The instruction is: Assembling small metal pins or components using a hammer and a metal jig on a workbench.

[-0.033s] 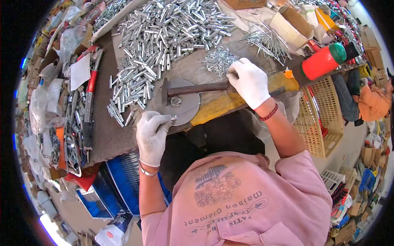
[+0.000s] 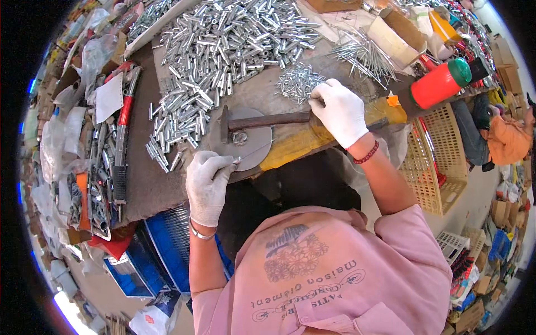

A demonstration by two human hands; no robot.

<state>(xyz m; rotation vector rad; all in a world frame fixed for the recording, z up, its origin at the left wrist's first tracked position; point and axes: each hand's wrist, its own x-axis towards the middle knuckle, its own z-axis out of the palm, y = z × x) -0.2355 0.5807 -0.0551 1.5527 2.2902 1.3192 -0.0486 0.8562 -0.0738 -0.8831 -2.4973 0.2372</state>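
At the far left edge of the workbench (image 2: 156, 190), a clutter of plastic bags and metal parts, with long red-handled cutters (image 2: 124, 131) lying along the brown surface. Further in, a wide heap of short silver metal tubes (image 2: 223, 50), spreading from the top of the bench down toward the near edge. Below the heap, the left hand (image 2: 207, 187) in a white glove, fingers pinched closed on a thin metal pin (image 2: 251, 152); the pin slanting up and to the right over a round grey metal disc (image 2: 251, 145). On the disc, a small metal piece (image 2: 240, 137), just beside the head of a hammer (image 2: 245, 121); cannot tell whether the pin touches this piece. The hammer lying almost level across the disc, head to the left, wooden handle to the right. At the end of the handle, the right hand (image 2: 339, 111), also white-gloved, fingers wrapped fully closed around it, a dark red bead bracelet (image 2: 366, 153) on the wrist. Above this hand, a small pile of short pins (image 2: 298, 81) and a bundle of longer nails (image 2: 363, 56). Further right, a red bottle with a green cap (image 2: 438, 84), lying on its side, then a yellow plastic basket (image 2: 441, 162) beside the bench.
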